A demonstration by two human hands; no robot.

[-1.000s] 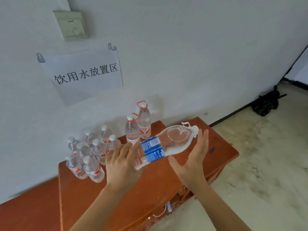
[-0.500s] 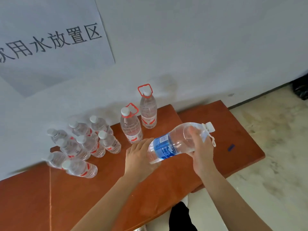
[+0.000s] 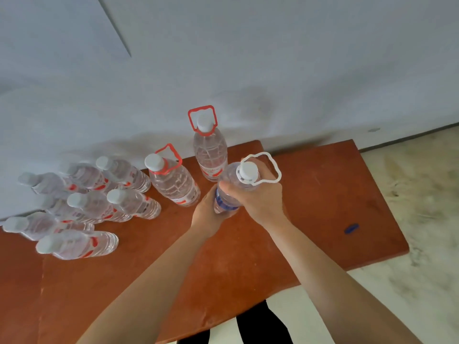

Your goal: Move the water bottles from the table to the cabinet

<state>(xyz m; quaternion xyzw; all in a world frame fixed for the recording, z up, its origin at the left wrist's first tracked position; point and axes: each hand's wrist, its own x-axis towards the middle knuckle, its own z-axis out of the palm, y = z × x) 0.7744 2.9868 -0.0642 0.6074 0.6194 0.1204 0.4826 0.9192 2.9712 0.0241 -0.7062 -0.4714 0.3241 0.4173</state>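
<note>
the fingers (image 3: pixel 264 170) and thumb of the right hand (image 3: pixel 258 199) are curled round the shoulder of the blue-labelled bottle (image 3: pixel 227 178), just under its white cap (image 3: pixel 247 170). the left hand (image 3: pixel 207 216) wraps the lower body from the near side, most of its fingers hidden behind the plastic. both hands grip this one bottle and nothing else.

the bottle stands close to upright, low over the orange-brown tabletop (image 3: pixel 323 194). it is just beside a red-handled bottle (image 3: pixel 210 155), with a second red-handled bottle (image 3: pixel 173 184) further left. the left hand hides its base, so i cannot tell whether it is set down or a little above the wood.

it looks full or nearly so, so it is probably heavy for its size. the thin clear wall will likely dent under a hard squeeze, and smooth plastic can slip in a loose grip. the stiffest places to hold are likely the neck and shoulder, or the white carry loop (image 3: pixel 275 171) that springs from the collar. a palm under the base would take the weight.

the bottle is clear, with a blue band label round the middle, a white screw cap and that white loop. it is larger than the small bottles (image 3: pixel 99 194) with red-and-white labels, which are clustered to the left by the wall.
</note>
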